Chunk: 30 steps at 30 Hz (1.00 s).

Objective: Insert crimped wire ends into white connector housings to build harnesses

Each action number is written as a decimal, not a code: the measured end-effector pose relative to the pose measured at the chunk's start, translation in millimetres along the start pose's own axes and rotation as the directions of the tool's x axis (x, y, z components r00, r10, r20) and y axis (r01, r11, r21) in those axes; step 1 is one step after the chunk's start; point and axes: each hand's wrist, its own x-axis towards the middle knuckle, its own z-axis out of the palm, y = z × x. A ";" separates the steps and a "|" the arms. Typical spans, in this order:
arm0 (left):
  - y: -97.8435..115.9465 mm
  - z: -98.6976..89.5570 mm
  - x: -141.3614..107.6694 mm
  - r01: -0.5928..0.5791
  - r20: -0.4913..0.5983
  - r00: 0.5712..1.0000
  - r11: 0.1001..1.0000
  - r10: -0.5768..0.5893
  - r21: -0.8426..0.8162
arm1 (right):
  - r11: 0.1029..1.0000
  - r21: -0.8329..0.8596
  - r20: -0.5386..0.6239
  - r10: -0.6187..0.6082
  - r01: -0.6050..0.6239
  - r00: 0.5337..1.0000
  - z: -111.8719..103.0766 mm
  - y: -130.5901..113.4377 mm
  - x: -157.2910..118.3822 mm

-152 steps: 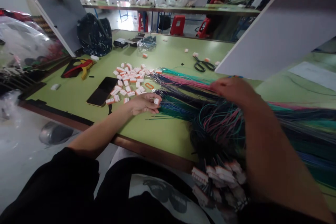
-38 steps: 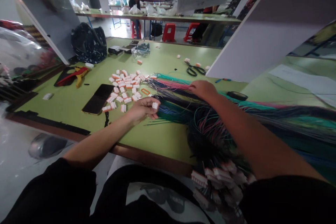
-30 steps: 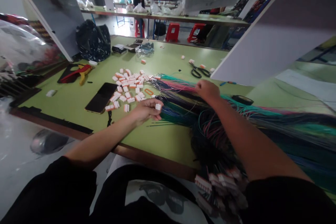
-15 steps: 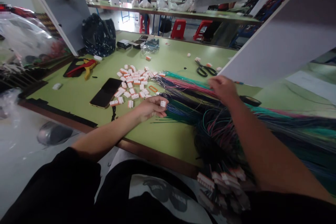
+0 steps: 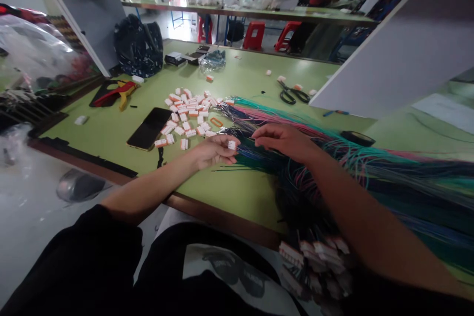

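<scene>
Between the thumb and fingers of my left hand (image 5: 217, 150) is a small white connector housing (image 5: 232, 145), held above the near edge of the wires. My right hand (image 5: 285, 142) is a short way to the right, over the wire bundle, with thumb and forefinger pinched on what looks like a thin wire end; most of that wire is hidden. Long green, pink, blue and black wires (image 5: 385, 170) run across the table to the right. A pile of white and orange connector housings (image 5: 190, 108) lies beyond my left hand.
A phone (image 5: 150, 128) lies left of the pile. Red-and-yellow pliers (image 5: 118, 93), black scissors (image 5: 292, 93) and a tape roll (image 5: 357, 138) are farther out. Wired connectors (image 5: 318, 256) hang at the table's front edge. A grey panel (image 5: 400, 54) stands at right.
My right hand has moved left and nearer, from over the pink and green wires to close beside my left hand. The left hand keeps the connector housing almost in place.
</scene>
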 end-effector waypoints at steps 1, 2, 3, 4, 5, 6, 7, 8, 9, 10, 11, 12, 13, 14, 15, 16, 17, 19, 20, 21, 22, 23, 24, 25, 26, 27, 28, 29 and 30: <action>-0.4 -0.6 0.2 -0.007 0.011 1.000 1.000 0.007 0.002 | 1.000 0.007 -0.002 0.000 0.000 1.000 3.0 1.0 0.9; -0.9 -1.3 0.4 -0.012 0.021 1.000 1.000 0.012 0.003 | 1.000 0.001 -0.008 -0.004 0.004 1.000 4.9 1.7 1.4; -1.4 -2.1 0.8 -0.013 0.031 0.999 1.000 0.013 0.003 | 1.000 -0.016 -0.021 -0.014 0.014 1.000 5.8 1.9 1.7; -1.9 -2.8 1.2 -0.013 0.039 0.999 1.000 0.013 0.005 | 0.999 -0.041 -0.038 -0.030 0.028 0.999 6.2 1.5 1.7; -2.3 -3.5 1.6 -0.010 0.047 0.999 1.000 0.010 0.006 | 0.997 -0.067 -0.056 -0.049 0.045 0.997 6.3 0.6 1.4; -2.6 -3.9 1.9 -0.009 0.052 0.999 1.000 0.009 0.007 | 0.994 -0.088 -0.070 -0.068 0.062 0.995 6.5 -0.8 0.9; -2.8 -4.2 2.0 -0.012 0.055 0.998 1.000 0.012 0.007 | 0.992 -0.102 -0.080 -0.087 0.078 0.993 7.0 -2.5 0.3; -2.8 -4.3 2.1 -0.015 0.058 0.998 1.000 0.015 0.007 | 0.990 -0.111 -0.087 -0.100 0.091 0.991 7.9 -4.2 -0.5; -2.7 -4.1 2.1 -0.017 0.057 0.998 1.000 0.017 0.007 | 0.988 -0.117 -0.090 -0.110 0.099 0.990 9.3 -5.9 -1.3; -2.5 -3.8 1.9 -0.018 0.054 0.998 1.000 0.017 0.010 | 0.986 -0.126 -0.093 -0.118 0.106 0.989 11.1 -7.4 -2.0; -2.3 -3.4 1.7 -0.016 0.047 0.999 1.000 0.016 0.014 | 0.984 -0.138 -0.099 -0.127 0.113 0.987 13.3 -8.7 -2.8; -2.0 -2.9 1.5 -0.012 0.039 0.999 1.000 0.011 0.022 | 0.981 -0.156 -0.104 -0.136 0.119 0.985 15.7 -9.7 -3.6; -1.8 -2.4 1.2 -0.007 0.030 1.000 1.000 0.006 0.029 | 0.976 -0.179 -0.114 -0.146 0.124 0.983 18.1 -10.6 -4.3; -1.6 -1.9 0.9 -0.003 0.022 1.000 0.999 0.003 0.033 | 0.970 -0.208 -0.125 -0.156 0.127 0.980 20.4 -11.4 -4.9; -1.4 -1.5 0.7 -0.003 0.016 1.000 0.999 0.002 0.032 | 0.962 -0.241 -0.137 -0.165 0.129 0.977 22.5 -12.2 -5.6; -1.4 -1.1 0.5 -0.002 0.013 1.000 1.000 0.002 0.028 | 0.953 -0.273 -0.150 -0.175 0.129 0.973 24.3 -12.9 -6.1; -1.3 -0.8 0.3 0.000 0.013 1.000 1.000 0.000 0.021 | 0.945 -0.302 -0.161 -0.183 0.129 0.970 25.7 -13.6 -6.6; -1.3 -0.2 -0.1 0.001 0.014 1.000 1.000 -0.001 0.005 | 0.931 -0.342 -0.171 -0.198 0.131 0.965 27.7 -14.9 -7.3; -1.3 0.1 -0.3 0.004 0.014 1.000 1.000 -0.004 0.001 | 0.926 -0.354 -0.170 -0.204 0.133 0.964 28.3 -15.2 -7.5; -1.2 0.3 -0.4 0.007 0.013 1.000 1.000 -0.007 0.002 | 0.922 -0.362 -0.169 -0.208 0.135 0.964 28.8 -15.4 -7.5; -1.2 0.5 -0.6 0.009 0.009 1.000 1.000 -0.009 0.005 | 0.919 -0.370 -0.166 -0.210 0.137 0.963 29.3 -15.3 -7.5; -1.2 0.8 -0.6 0.009 0.006 1.000 1.000 -0.009 0.008 | 0.916 -0.377 -0.164 -0.212 0.138 0.963 29.8 -15.0 -7.3; -1.1 0.9 -0.7 0.008 0.004 1.000 1.000 -0.008 0.011 | 0.914 -0.381 -0.161 -0.214 0.139 0.964 30.2 -14.6 -7.1; -1.1 1.2 -0.8 0.007 0.005 1.000 1.000 -0.007 0.013 | 0.913 -0.383 -0.158 -0.214 0.140 0.964 30.6 -14.0 -6.8; -1.0 1.4 -0.8 0.004 0.008 1.000 1.000 -0.004 0.012 | 0.913 -0.382 -0.154 -0.215 0.142 0.964 30.9 -13.4 -6.5; -0.8 1.7 -0.9 0.001 0.013 1.000 1.000 -0.001 0.010 | 0.913 -0.381 -0.148 -0.215 0.145 0.965 31.1 -12.9 -6.2; -0.5 2.1 -1.1 -0.001 0.015 1.000 1.000 0.001 0.010 | 0.914 -0.379 -0.142 -0.214 0.146 0.966 31.2 -12.6 -5.9; -0.3 2.5 -1.3 -0.001 0.015 1.000 1.000 0.001 0.011 | 0.914 -0.379 -0.140 -0.212 0.145 0.967 31.3 -12.4 -5.7; 0.0 2.9 -1.5 0.000 0.014 1.000 1.000 -0.001 0.017 | 0.913 -0.381 -0.140 -0.210 0.143 0.968 31.3 -12.3 -5.6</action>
